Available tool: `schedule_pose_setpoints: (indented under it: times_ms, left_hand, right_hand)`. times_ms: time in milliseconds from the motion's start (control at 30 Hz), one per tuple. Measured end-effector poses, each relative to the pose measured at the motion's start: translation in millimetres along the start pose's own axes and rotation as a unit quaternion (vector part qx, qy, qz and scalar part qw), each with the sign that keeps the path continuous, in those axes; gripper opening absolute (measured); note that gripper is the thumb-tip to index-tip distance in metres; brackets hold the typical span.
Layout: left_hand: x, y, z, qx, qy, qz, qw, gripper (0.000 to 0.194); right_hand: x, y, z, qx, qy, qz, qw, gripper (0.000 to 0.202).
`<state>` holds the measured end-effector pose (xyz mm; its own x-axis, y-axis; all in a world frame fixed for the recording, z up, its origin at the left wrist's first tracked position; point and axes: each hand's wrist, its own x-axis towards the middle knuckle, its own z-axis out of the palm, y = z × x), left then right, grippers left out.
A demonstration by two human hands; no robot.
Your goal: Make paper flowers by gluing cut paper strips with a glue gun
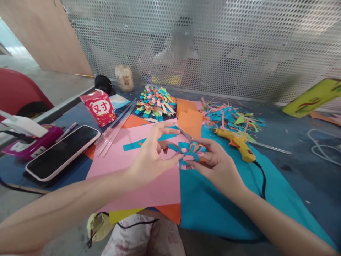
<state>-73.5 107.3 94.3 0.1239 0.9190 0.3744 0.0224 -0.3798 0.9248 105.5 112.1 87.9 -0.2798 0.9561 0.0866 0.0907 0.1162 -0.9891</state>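
Between my two hands is a paper flower [188,157] with blue, pink and orange looped petals. My left hand [156,151] is closed, thumb and fingers pinching the flower's left side. My right hand [220,163] grips its right edge, fingers bent behind it. Right behind the flower shows a pair of scissors [186,134] with an orange handle partly hidden by my right fingers; whether they touch it I cannot tell. Blue paper strips [133,145] lie beside my left hand on a pink sheet [128,188]. Under my right hand spreads a large blue sheet [218,213].
A yellow glue gun [239,142] with a black cord lies at right. Behind are a pile of finished paper flowers [154,101], orange sheets [193,122] and paper scraps [226,115]. At left stand a phone [64,153], glue sticks [114,131], a red box [99,108] and a power strip [34,142].
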Motion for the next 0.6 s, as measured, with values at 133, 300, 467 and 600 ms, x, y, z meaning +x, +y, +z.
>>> schedule_pose_setpoints:
  times_ms: [133,300,467,600]
  left_hand:
    - [1,-1,-1.2,-0.023,0.003,-0.009,1.000,0.051]
    - [3,-4,-8.4,-0.039,-0.007,-0.003,0.999,0.050]
    - [3,-6,-11.5,-0.079,-0.003,-0.001,0.997,0.035]
    - [6,-4,-12.3,-0.060,0.036,-0.017,0.997,0.034]
  right_hand:
    - [1,1,-3,-0.020,0.007,-0.012,1.000,0.047]
    - [3,-1,-10,-0.067,0.045,-0.039,0.996,0.045]
    - [6,-2,-11,0.010,0.024,-0.001,1.000,0.050]
    - [7,-1,-11,0.003,0.025,0.004,1.000,0.052]
